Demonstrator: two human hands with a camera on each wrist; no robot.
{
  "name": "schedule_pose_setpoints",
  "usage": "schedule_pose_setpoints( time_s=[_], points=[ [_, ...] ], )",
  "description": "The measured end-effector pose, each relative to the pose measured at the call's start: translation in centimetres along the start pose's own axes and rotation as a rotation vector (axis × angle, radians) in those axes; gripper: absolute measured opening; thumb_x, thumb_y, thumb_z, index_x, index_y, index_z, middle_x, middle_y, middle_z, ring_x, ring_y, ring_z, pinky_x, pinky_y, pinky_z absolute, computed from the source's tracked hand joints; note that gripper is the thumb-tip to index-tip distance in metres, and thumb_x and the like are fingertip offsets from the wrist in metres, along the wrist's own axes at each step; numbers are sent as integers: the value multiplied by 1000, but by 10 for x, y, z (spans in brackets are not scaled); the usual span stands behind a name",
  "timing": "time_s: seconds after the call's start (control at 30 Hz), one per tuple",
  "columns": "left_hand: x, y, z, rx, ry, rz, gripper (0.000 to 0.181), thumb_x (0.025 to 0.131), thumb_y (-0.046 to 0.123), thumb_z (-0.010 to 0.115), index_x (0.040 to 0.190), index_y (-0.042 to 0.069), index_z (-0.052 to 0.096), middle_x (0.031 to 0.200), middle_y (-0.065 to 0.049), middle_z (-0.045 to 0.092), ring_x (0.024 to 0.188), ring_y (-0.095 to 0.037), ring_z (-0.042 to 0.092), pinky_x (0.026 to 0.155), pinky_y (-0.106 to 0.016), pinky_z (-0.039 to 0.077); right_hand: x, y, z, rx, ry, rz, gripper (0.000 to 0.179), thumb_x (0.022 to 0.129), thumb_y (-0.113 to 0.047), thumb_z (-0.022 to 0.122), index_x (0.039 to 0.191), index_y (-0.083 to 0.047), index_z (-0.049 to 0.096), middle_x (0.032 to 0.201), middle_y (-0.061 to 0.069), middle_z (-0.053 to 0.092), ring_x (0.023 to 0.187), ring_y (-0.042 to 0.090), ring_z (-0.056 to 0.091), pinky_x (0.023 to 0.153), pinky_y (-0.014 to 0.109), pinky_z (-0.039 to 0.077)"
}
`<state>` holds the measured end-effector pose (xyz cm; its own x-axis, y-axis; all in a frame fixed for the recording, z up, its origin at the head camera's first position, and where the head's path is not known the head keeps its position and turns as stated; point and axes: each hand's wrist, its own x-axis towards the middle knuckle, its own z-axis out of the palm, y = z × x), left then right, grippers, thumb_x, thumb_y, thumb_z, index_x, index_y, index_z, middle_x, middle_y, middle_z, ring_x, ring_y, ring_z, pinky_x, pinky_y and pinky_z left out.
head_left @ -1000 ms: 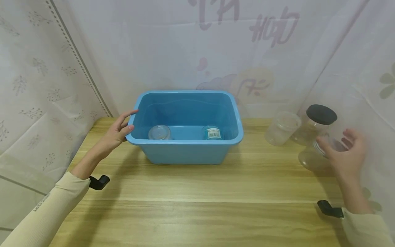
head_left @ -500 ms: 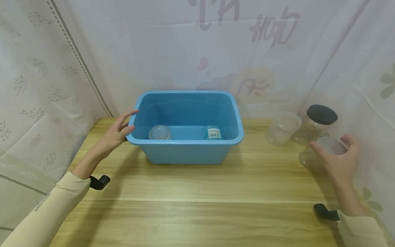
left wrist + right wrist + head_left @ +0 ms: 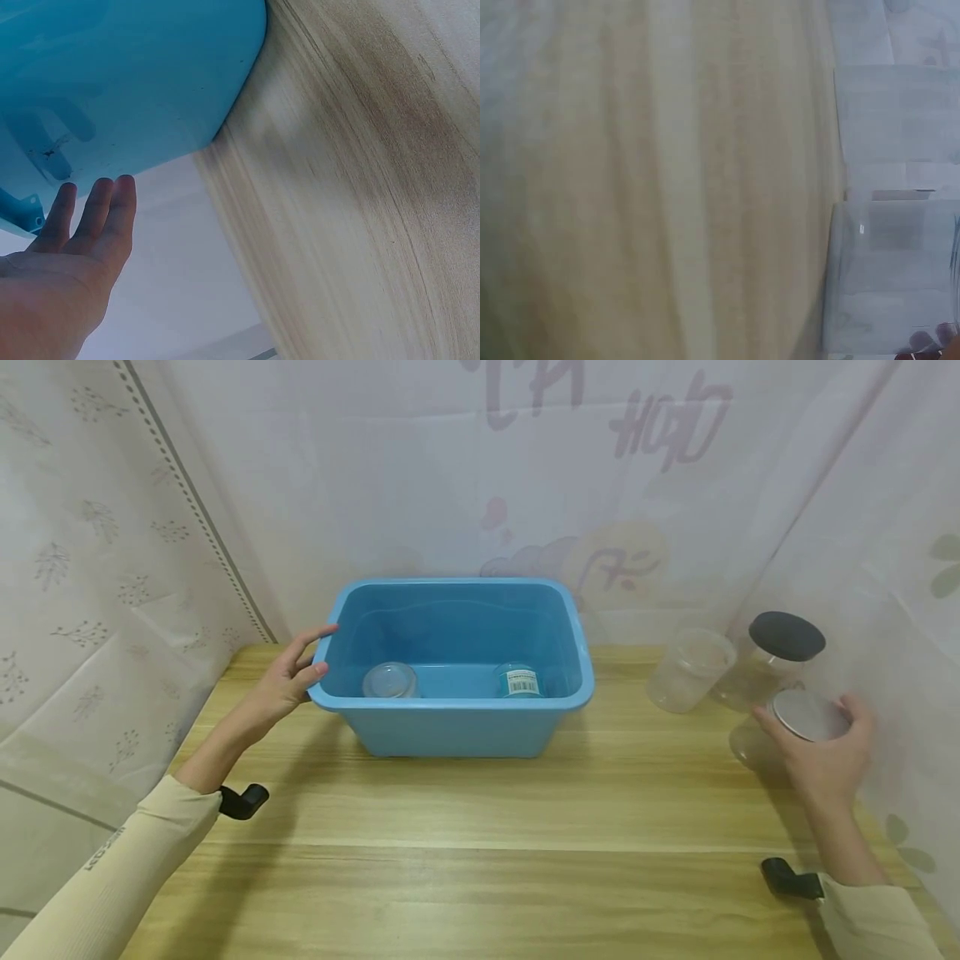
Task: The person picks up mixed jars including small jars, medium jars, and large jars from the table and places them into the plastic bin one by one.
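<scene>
My right grip (image 3: 827, 767) clasps the pale-lidded jar (image 3: 808, 716) at the right of the counter (image 3: 570, 827); my left grip (image 3: 279, 685) rests, fingers extended, on the tub (image 3: 450, 703). I'd lift straight, clear of the black-lidded jar (image 3: 786, 637).

Whitish printed curtains (image 3: 375, 485), apparently fabric, enclose a pale wood-grain tabletop (image 3: 480, 877) on three sides; grey sprigs (image 3: 98, 518) pattern the left, faded pinkish lettering (image 3: 671, 428) the back.

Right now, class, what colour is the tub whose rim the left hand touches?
The tub is blue, inside and out; it shows best in the head view.
</scene>
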<state>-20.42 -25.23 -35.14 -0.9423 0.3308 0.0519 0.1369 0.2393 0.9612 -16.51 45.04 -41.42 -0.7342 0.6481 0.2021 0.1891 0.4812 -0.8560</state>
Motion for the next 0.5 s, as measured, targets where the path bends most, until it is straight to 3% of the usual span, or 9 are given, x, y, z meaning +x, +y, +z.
schedule_pose_setpoints(
  time_s=[0.33, 0.5],
  points=[
    [1, 0, 0, 8, -6, -3, 56, 110, 21, 48, 162, 27, 26, 152, -27, 37, 115, -21, 57, 87, -27, 51, 7, 3, 1, -24, 51, 89, 94, 73, -34, 91, 152, -19, 42, 142, -2, 43, 132, 17, 36, 110, 28, 25],
    [0, 0, 0, 10, 1, -1, 56, 110, 20, 48, 161, 26, 26, 151, -27, 38, 113, -20, 59, 86, -27, 52, 10, -5, -1, -31, 67, 79, 89, 74, -32, 89, 150, -20, 45, 138, -7, 44, 132, 15, 36, 110, 26, 24]
  ],
)
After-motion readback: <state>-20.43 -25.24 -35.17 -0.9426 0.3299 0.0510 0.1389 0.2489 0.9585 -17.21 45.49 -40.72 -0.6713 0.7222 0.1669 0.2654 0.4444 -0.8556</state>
